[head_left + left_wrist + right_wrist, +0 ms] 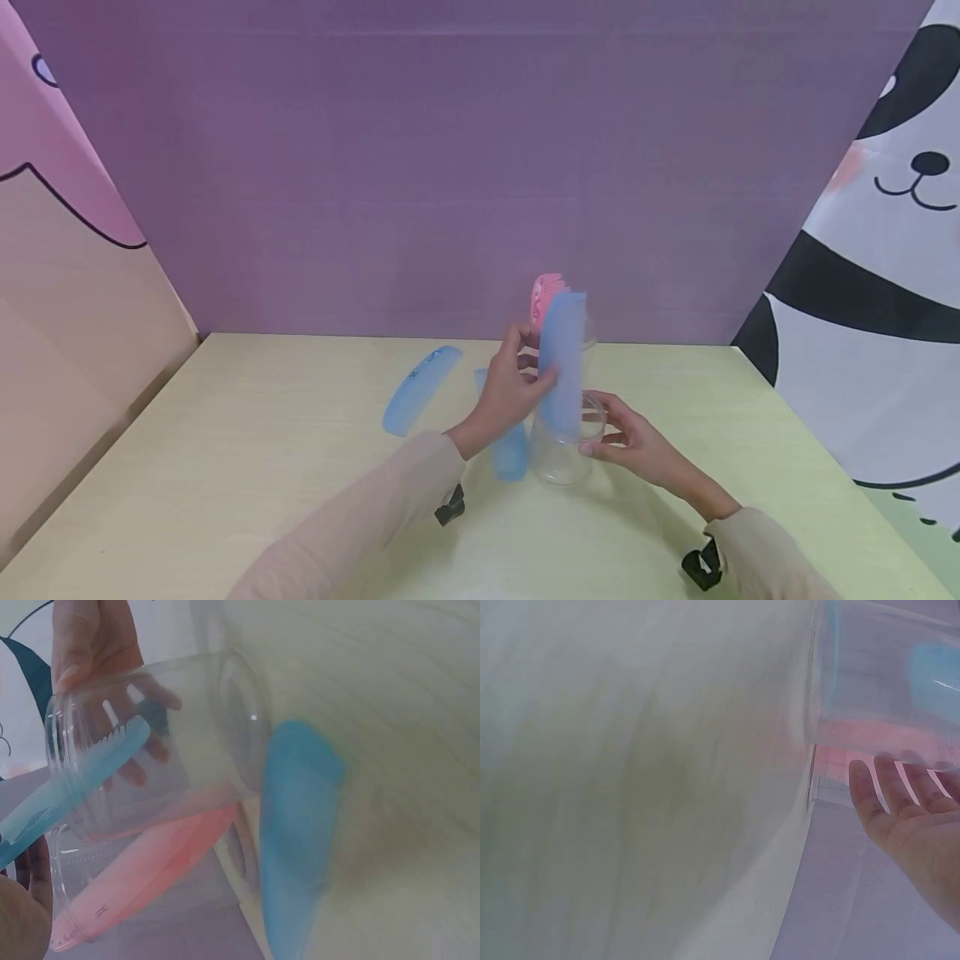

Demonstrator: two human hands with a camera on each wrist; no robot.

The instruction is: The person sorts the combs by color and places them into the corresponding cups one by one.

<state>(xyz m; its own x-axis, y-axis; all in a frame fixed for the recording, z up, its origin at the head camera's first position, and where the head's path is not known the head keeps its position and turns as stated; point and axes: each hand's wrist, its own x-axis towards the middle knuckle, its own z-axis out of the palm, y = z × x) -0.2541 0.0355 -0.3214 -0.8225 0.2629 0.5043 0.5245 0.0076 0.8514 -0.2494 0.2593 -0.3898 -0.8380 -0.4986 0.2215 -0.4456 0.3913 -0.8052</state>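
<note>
My left hand (504, 393) grips a light blue comb (562, 354) upright over a clear jar (553, 468). The comb's lower end reaches inside the jar's mouth, with its teeth facing right. At the jar's right side, my right hand (633, 443) holds it near the rim, thumb in front and fingers behind. In the left wrist view the comb (112, 757) slants into the jar (199, 727). Behind stands a second clear jar (590, 335), partly hidden, with a pink comb (546, 293) in it.
Two more blue combs lie on the pale table (247, 467): one comb (423, 390) left of my left hand, the other comb (512, 454) beside the near jar, partly under my left hand. A purple backdrop (450, 167) rises behind the table's far edge.
</note>
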